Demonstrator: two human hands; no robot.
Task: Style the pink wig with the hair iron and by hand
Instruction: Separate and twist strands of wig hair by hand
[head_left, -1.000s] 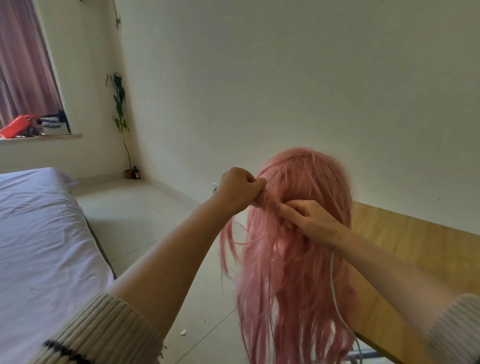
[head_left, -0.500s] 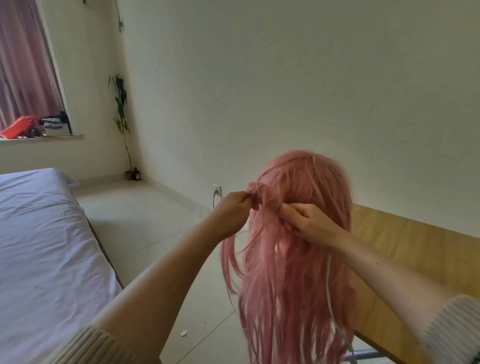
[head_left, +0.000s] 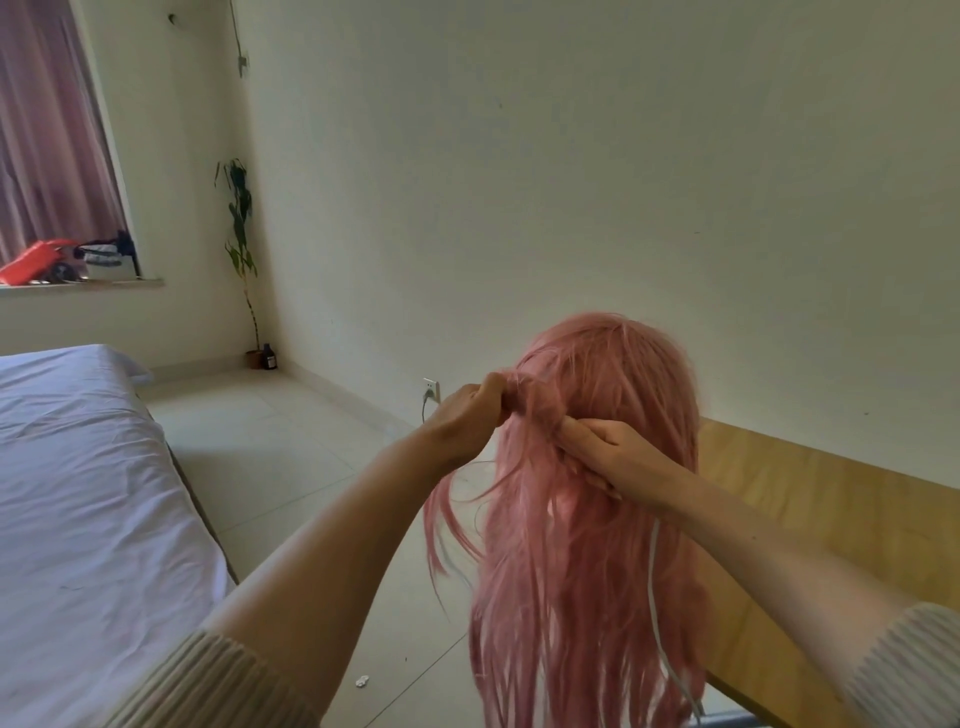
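A long pink wig (head_left: 597, 545) hangs upright in front of me at the corner of a wooden table, its strands falling below the frame. My left hand (head_left: 467, 415) grips a twisted lock on the wig's left side, near the top. My right hand (head_left: 608, 457) pinches another section of hair just to the right of that lock, fingers curled into the strands. A white cord (head_left: 655, 613) runs down through the hair under my right wrist. The hair iron itself is not in view.
A wooden table (head_left: 831, 530) stands against the wall on the right. A bed with a white sheet (head_left: 78, 519) fills the left. A wall socket (head_left: 431, 388), a potted plant (head_left: 241, 249) in the corner and a window sill with items (head_left: 62, 260) lie beyond.
My left hand has slid down and slightly left along the twisted lock, pulling it outward. My right hand has stayed holding its section in nearly the same spot.
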